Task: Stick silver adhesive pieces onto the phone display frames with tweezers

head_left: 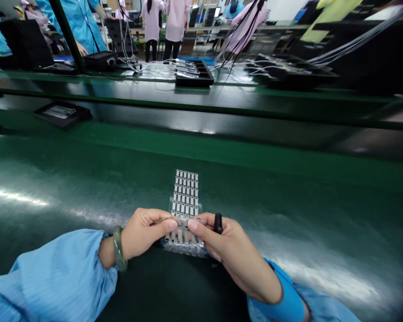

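My left hand (151, 230), with a green bangle (120, 248) on its wrist, pinches one end of a small thin strip (183, 221). The strip's other end is between the thumb and fingers of my right hand (218, 237). It looks clear or silvery; its exact kind is too small to make out. A slim tool with a black end (218, 222) also rests in my right hand, its working part mostly hidden. Below and behind my fingertips lies a clear sheet (186, 197) bearing rows of small pale rectangular stickers. Its near part is partly covered by my hands.
The green worktop (87, 179) spreads around my hands. A black tray (63, 112) with pale parts lies under the shelf at left. On the raised shelf (137, 91) stand a black compartment tray (195, 73) and cable-strewn trays (289, 70). Several people stand beyond.
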Motion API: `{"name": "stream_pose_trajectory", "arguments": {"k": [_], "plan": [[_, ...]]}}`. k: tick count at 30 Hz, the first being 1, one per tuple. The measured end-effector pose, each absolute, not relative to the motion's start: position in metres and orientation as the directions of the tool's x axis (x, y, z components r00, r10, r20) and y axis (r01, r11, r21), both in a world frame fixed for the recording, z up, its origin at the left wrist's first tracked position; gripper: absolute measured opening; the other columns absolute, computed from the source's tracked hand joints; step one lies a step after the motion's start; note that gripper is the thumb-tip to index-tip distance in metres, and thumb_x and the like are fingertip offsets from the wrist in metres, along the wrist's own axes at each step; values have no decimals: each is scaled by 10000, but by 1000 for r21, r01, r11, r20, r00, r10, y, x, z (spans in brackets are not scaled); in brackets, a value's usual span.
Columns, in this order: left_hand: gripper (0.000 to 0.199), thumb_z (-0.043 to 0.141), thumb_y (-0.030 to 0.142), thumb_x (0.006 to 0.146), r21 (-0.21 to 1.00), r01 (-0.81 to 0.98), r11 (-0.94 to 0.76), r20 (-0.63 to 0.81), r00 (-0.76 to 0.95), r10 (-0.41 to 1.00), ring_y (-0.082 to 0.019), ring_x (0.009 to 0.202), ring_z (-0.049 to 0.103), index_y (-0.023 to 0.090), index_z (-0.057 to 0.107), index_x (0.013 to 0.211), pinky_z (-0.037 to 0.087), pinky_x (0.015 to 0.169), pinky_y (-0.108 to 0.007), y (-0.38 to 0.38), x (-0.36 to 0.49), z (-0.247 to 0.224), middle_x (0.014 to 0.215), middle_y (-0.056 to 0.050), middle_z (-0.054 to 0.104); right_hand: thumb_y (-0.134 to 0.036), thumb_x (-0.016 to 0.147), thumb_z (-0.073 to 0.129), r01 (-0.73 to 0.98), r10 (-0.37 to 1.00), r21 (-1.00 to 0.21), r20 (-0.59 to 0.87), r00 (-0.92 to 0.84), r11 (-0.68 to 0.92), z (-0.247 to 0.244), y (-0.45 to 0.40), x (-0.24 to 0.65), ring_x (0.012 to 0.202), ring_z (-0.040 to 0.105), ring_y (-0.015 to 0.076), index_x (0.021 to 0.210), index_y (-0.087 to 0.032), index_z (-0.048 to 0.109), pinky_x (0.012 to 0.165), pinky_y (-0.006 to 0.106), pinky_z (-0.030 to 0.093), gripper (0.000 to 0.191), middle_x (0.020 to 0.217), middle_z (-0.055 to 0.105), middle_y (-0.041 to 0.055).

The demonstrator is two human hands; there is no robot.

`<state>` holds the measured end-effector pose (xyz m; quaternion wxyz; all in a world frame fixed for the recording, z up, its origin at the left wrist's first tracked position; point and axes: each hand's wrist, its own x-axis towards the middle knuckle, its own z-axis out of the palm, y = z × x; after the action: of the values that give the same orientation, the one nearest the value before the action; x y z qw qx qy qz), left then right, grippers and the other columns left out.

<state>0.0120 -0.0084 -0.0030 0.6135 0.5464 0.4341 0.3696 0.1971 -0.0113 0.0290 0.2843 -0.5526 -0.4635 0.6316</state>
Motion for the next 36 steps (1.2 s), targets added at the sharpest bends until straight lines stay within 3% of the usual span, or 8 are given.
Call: {"name": "stream_pose_trajectory", "arguments": {"k": [5, 11, 19, 23, 28, 32, 36], "plan": [[286, 659, 400, 796, 974, -66, 219, -179, 375, 910, -174, 793, 610, 135, 710, 890, 460, 756, -261, -8, 13, -5, 863, -59, 689, -462, 733, 653, 123, 873, -903, -430, -231, -413, 31, -11, 197, 442, 251, 46, 694, -147, 597, 410, 207, 179, 322, 516, 386, -56], [317, 694, 423, 771, 962, -119, 247, -181, 399, 899, -139, 723, 585, 125, 686, 876, 444, 705, -241, -8, 14, -6, 811, -49, 668, -398, 743, 649, 160, 887, -917, -395, -240, -365, 32, -11, 200, 427, 266, 49, 724, -160, 629, 404, 208, 214, 240, 495, 393, -63], [303, 757, 400, 722, 900, -246, 360, -215, 466, 858, -100, 646, 501, 109, 673, 728, 382, 638, -212, -3, 9, -7, 686, -11, 598, -394, 763, 633, 336, 919, -929, -261, -296, -156, 32, -11, 205, 602, 517, 121, 763, -190, 668, 538, 229, 411, 207, 664, 603, 2], [317, 761, 406, 719, 827, -280, 487, -281, 544, 791, -99, 619, 513, 103, 668, 705, 395, 614, -214, -2, 7, -6, 653, -18, 592, -384, 792, 606, 388, 920, -921, -176, -349, -29, 36, -12, 206, 634, 568, 137, 741, -214, 675, 586, 239, 449, 190, 672, 635, -4], [349, 783, 412, 684, 712, -266, 649, -346, 671, 655, -161, 680, 593, 97, 655, 762, 472, 690, -312, 2, 3, -2, 752, -73, 628, -350, 816, 594, 406, 908, -905, -60, -416, 126, 37, -14, 208, 661, 606, 155, 808, -230, 693, 619, 261, 475, 156, 746, 680, 17], [289, 789, 294, 694, 600, -227, 767, -336, 799, 499, -128, 703, 586, 92, 666, 859, 451, 686, -240, 5, 0, -2, 794, -65, 621, -268, 842, 573, 380, 839, -886, 19, -544, 266, 40, -17, 210, 669, 620, 136, 850, -235, 693, 607, 233, 465, 125, 752, 680, 12], [241, 777, 242, 709, 610, -222, 761, -301, 824, 481, -91, 683, 543, 95, 668, 866, 406, 649, -182, 5, 0, -2, 789, -45, 604, -234, 856, 557, 343, 785, -879, 56, -616, 332, 43, -18, 212, 687, 629, 130, 895, -234, 690, 619, 224, 466, 139, 760, 679, 14]]}}
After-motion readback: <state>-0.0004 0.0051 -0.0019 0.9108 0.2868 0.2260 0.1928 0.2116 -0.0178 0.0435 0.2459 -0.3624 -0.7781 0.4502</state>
